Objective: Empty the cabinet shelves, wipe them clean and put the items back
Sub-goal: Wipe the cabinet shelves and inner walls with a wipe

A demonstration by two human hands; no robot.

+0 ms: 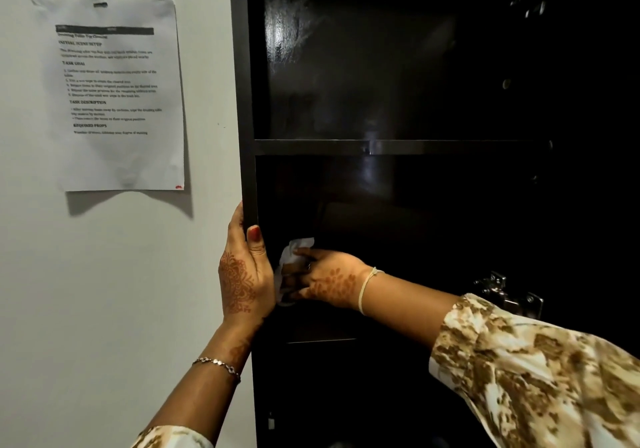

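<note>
White wipe: crumpled, clutched in the right hand and pressed to the inner left wall of the cabinet, in the compartment under the shelf. Left hand grasps the side panel's front edge, thumb wrapped inside. No items made out in either visible compartment, but the interior is dark and its lower part unreadable. Judgement: emptying done, wiping under way, restocking not yet begun. Removed items are out of view. Printed sheet taped to the wall at left.
</note>
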